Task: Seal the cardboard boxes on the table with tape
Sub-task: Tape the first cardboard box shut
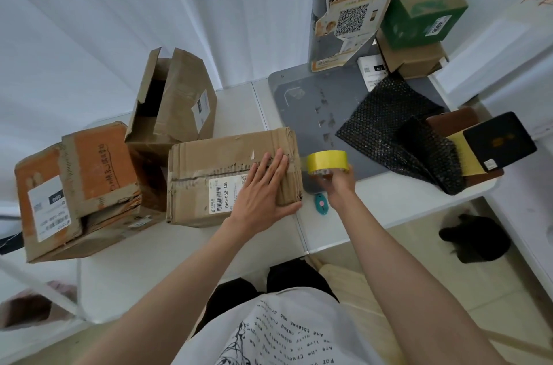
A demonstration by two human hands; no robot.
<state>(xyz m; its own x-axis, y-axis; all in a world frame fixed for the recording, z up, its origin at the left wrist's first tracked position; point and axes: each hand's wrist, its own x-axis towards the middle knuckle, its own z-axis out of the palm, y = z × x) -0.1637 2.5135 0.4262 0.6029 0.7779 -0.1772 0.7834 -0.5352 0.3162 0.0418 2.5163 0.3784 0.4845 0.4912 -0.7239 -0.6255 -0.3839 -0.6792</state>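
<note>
A worn brown cardboard box (209, 167) with a white label lies in the middle of the white table (374, 203). My left hand (263, 191) presses flat on its top near the right end, fingers straight. Just right of the box, my right hand (338, 182) grips a roll of yellow tape (327, 162) held above the table edge. An orange and brown box (77, 185) sits at the left. Behind the middle box stands a taller box (173, 104) with its flaps open.
A small teal cutter (320, 202) lies on the table under my right wrist. Black bubble wrap (398, 131), a dark case (499, 140) and a grey scanner stand (344, 20) fill the right side. Green and brown boxes (419, 11) are stacked at the back right.
</note>
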